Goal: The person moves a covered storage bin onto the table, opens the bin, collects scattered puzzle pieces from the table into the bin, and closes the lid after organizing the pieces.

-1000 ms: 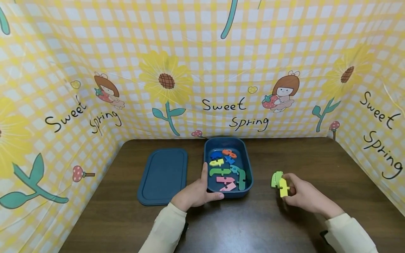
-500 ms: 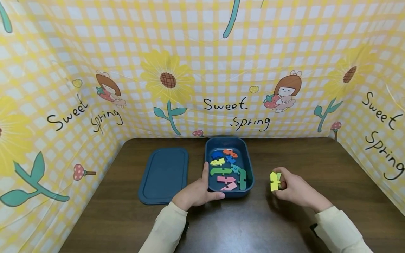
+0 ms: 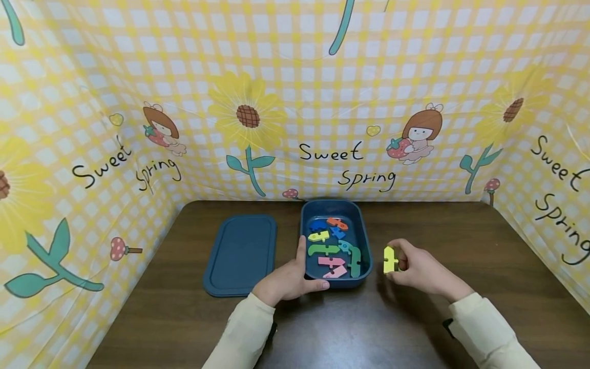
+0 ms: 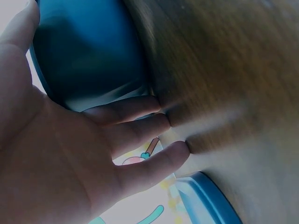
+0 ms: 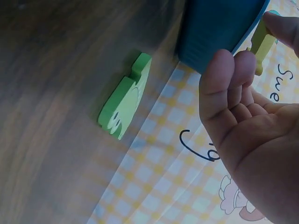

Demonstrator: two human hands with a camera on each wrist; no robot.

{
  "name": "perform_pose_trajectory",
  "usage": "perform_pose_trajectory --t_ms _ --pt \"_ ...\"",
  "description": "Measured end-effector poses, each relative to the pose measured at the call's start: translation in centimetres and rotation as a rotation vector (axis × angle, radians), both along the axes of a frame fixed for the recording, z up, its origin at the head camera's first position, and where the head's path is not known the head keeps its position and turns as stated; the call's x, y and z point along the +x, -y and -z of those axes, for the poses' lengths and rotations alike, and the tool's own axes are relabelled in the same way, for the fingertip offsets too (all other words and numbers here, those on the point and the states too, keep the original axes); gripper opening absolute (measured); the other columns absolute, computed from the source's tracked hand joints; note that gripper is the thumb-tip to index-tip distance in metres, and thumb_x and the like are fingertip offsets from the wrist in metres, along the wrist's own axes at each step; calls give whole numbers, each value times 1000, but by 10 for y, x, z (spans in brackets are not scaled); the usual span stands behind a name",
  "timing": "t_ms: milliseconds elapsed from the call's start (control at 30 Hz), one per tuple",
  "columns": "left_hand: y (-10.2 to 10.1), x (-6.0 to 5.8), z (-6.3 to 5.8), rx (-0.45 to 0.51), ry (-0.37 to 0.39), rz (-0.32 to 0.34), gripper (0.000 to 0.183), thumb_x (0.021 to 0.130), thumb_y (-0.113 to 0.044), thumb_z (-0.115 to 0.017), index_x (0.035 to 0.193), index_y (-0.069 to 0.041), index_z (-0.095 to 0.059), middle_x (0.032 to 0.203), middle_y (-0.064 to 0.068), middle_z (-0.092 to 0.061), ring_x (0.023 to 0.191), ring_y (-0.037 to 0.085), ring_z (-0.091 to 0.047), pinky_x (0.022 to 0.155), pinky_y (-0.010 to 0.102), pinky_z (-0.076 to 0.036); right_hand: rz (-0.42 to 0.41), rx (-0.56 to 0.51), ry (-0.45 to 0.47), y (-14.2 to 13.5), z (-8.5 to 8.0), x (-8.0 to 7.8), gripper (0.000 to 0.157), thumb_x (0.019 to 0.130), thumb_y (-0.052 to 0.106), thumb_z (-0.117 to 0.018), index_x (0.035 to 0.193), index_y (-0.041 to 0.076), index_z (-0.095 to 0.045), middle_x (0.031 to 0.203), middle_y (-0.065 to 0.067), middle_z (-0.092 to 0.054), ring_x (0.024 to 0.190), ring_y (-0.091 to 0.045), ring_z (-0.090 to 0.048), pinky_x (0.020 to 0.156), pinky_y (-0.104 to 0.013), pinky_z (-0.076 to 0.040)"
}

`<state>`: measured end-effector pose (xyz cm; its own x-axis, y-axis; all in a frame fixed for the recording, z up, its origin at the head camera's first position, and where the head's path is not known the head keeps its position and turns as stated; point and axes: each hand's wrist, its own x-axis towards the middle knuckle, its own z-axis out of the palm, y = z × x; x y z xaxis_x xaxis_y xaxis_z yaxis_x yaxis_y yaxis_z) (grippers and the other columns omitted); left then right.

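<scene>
My right hand (image 3: 421, 269) pinches a yellow wooden puzzle piece (image 3: 389, 260) between thumb and fingertips, held upright just right of a dark blue box (image 3: 367, 243). The piece has a pointed top and a small knob on its side. At the box's near left corner rests my left hand (image 3: 288, 279), fingers straight along the left wall and thumb at the front rim. In the left wrist view its fingers (image 4: 149, 170) are spread beside the box. A green animal-shaped piece (image 5: 124, 98) lies on the table in the right wrist view; the right hand hides it from the head view.
Inside the box lie several colored puzzle pieces, including a green one (image 3: 324, 249), a pink one (image 3: 330, 261) and an orange one (image 3: 337, 224). The matching blue lid (image 3: 241, 256) lies flat to the left. A yellow checked cloth (image 3: 322, 102) closes off the table's back and sides.
My right hand has moved left toward the box with the yellow piece, turning it upright. The green piece beside it has passed out of sight behind the hand. My left hand stays at the box.
</scene>
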<state>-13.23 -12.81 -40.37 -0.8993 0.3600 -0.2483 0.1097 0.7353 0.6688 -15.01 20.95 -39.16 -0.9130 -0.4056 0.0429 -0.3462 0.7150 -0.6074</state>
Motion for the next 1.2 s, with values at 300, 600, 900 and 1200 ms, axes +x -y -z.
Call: perform_pose_trajectory --t_ms 300,600,900,1200 --pt "-1 0 0 -9 -4 -3 122 90 -58 -70 159 -12 20 150 26 -42 122 35 -57 100 48 -47 -6 -1 18 9 -2 -7 59 82 20 -82 130 3 -52 81 -1 -53 68 -17 -51 58 -30 -42" --pt "-2 1 -1 -15 -5 -7 123 89 -57 -71 159 -12 20 148 26 -45 118 34 -60 97 48 -49 -9 -2 38 15 -3 -12 60 84 22 -82 132 4 -51 80 -2 -54 68 -18 -52 56 -30 -42" --pt "-1 1 0 -13 -4 -9 123 89 -56 -71 159 -12 20 148 26 -44 118 35 -60 96 48 -50 -16 7 76 24 -8 -18 61 85 23 -82 134 4 -50 80 -3 -54 69 -19 -53 57 -32 -43" --pt "0 0 1 -6 -11 -3 123 89 -58 -71 159 -12 19 149 28 -43 117 35 -61 96 47 -50 -59 5 75 31 -12 -28 62 87 24 -81 137 5 -49 80 -3 -55 69 -20 -53 57 -33 -44"
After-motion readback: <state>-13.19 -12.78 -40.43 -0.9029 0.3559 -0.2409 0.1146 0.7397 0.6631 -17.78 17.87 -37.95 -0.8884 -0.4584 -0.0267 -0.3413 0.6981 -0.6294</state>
